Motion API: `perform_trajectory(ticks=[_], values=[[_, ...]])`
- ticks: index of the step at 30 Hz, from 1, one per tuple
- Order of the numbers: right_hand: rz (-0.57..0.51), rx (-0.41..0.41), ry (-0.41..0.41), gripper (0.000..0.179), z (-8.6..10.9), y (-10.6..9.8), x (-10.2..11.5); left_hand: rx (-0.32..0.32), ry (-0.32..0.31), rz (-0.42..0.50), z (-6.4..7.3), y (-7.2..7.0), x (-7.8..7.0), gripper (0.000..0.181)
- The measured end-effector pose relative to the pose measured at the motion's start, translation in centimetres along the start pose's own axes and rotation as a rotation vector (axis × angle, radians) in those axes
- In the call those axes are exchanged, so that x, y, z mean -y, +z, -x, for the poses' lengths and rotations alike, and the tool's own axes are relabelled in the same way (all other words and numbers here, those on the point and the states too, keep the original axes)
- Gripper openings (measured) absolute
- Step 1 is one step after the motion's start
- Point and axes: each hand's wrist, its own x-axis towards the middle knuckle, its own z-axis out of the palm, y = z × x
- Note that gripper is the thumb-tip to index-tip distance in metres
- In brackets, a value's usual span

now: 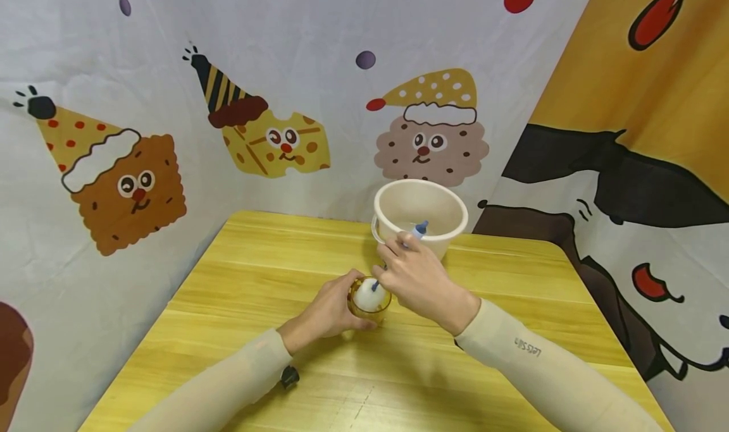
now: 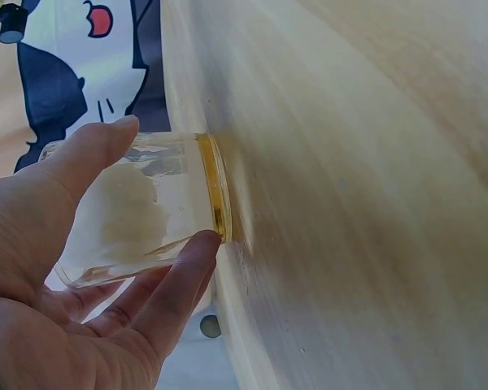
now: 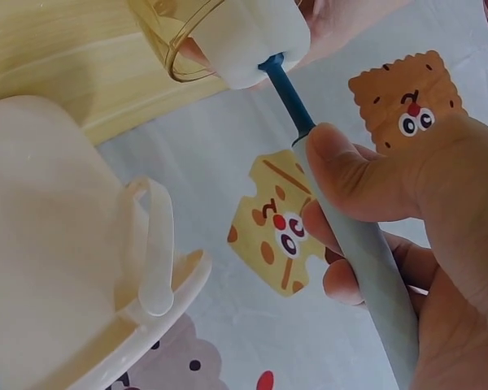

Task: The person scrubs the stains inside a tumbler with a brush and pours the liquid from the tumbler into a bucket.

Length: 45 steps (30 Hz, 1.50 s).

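Note:
My left hand (image 1: pixel 333 308) grips a clear amber glass (image 2: pixel 179 203) around its side, thumb on one side and fingers on the other. In the left wrist view the glass's base is close over the table. My right hand (image 1: pixel 418 277) holds a sponge cup brush by its pale blue-grey handle (image 3: pixel 358 252), thumb and fingers wrapped round it. A dark blue neck (image 3: pixel 289 97) joins the handle to the white sponge head (image 1: pixel 370 295). The sponge head sits inside the glass, partly showing above the rim in the right wrist view.
A cream bucket (image 1: pixel 410 201) with a side handle stands at the back of the wooden table (image 1: pixel 273 261), just beyond my right hand. Behind the table hangs a printed cloth (image 1: pixel 319 33) with cartoon biscuits and cheese. A small black device (image 1: pixel 289 377) is by the left sleeve.

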Motion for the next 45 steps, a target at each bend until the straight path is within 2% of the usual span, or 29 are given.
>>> perform_trajectory(ticks=[11, 45], values=[[0.020, -0.033, 0.005, 0.023, -0.07, 0.18, 0.05, 0.010, -0.015, 0.002, -0.04, -0.05, 0.03, 0.085], [0.051, 0.011, 0.013, 0.015, -0.41, 0.15, 0.05, 0.011, -0.009, -0.026, -0.08, -0.13, -0.03, 0.086]])
